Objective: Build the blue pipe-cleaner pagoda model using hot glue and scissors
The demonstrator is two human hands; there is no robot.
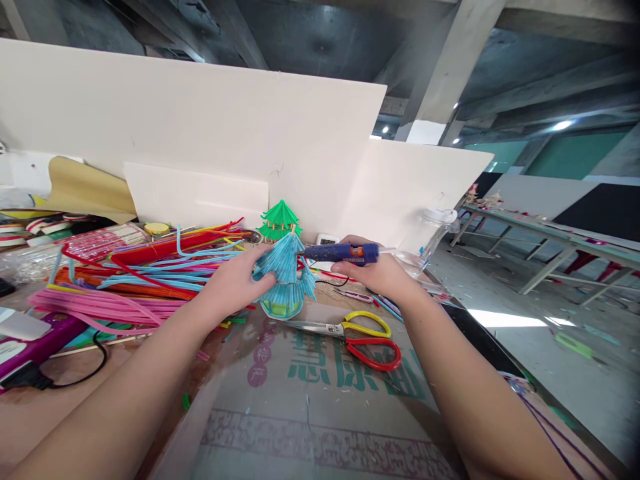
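Observation:
My left hand [255,279] grips the left side of a light blue pipe-cleaner model [287,263], shaped like a tiered roof with a pale green base. In my right hand [375,267] is a dark blue glue gun [335,253], its nozzle pointing left against the upper part of the blue model. A clear glue stick sticks out of the gun's rear. Scissors [345,328] with one yellow and one red handle lie just in front of the model. Behind it stands a green tiered model [281,220], its lower part hidden.
Bundles of coloured pipe cleaners [145,280] spread across the left of the table. A purple power strip [45,347] with a black plug sits at the far left. A clear plastic jar [425,240] stands at the right by the white board [200,120]. A printed plastic sheet [300,440] covers the front.

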